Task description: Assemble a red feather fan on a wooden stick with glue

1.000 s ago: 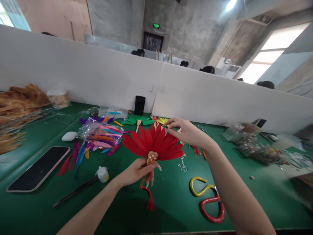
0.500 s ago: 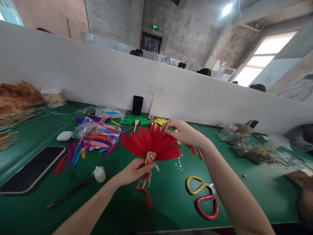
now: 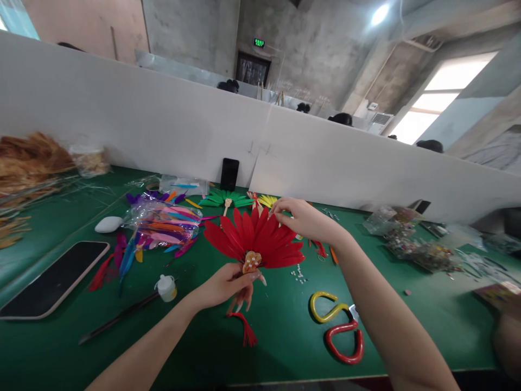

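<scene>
A red feather fan (image 3: 260, 239) stands upright above the table, with a tan flower-shaped piece (image 3: 252, 262) dotted with white beads at its base. My left hand (image 3: 232, 285) is closed around the handle just below that piece, and a red tassel (image 3: 247, 331) hangs beneath. At the fan's upper right edge, my right hand (image 3: 291, 213) has its thumb and fingers pinched at a feather tip; the exact contact is partly hidden. Scissors (image 3: 344, 331) with one yellow and one red handle lie near my right forearm. Small white beads (image 3: 299, 274) are scattered beside the fan.
Behind the fan lie a green feather fan (image 3: 228, 200) and yellow feathers (image 3: 267, 201). On the left are a bag of coloured feathers (image 3: 166, 220), a small white bottle (image 3: 166, 288), and a large phone (image 3: 55, 279). Bagged beads (image 3: 407, 239) sit right. A white partition (image 3: 183, 130) borders the back.
The fan has shifted very slightly to the right and tilted a little. Both hands keep nearly the same places on it.
</scene>
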Demonstrator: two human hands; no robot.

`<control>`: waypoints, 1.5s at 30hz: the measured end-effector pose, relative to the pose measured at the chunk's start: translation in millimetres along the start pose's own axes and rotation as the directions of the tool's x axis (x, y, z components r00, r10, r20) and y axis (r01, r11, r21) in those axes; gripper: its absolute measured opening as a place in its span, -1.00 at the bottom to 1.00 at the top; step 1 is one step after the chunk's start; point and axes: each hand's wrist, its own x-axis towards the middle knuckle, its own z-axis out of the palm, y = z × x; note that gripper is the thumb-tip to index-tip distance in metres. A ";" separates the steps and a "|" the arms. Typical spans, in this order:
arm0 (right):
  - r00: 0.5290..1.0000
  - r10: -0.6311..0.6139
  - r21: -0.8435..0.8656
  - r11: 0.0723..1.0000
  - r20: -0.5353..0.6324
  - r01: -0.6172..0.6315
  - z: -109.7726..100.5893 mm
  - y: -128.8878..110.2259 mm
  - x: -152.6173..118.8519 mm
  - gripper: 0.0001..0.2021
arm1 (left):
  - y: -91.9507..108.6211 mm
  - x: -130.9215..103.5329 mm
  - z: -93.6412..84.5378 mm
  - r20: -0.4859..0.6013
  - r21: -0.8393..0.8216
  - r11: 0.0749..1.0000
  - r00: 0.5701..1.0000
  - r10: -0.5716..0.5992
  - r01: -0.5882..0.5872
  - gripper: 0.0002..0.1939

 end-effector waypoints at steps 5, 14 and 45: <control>1.000 0.025 0.005 1.000 -0.012 -0.025 2.1 1.4 0.8 -0.80 | 1.1 -0.1 0.2 0.019 -0.024 1.000 1.000 0.001 0.000 -0.64; 0.997 0.039 0.105 0.994 -0.073 -0.031 -3.5 2.9 2.8 -0.73 | -1.1 1.3 0.8 -0.014 -0.051 0.998 0.999 0.032 -0.032 -0.64; 0.908 0.398 0.978 0.097 0.133 -0.186 158.2 -44.7 -61.9 -0.60 | 44.6 41.2 1.1 -0.368 -0.355 0.931 0.928 -0.054 -0.086 -0.53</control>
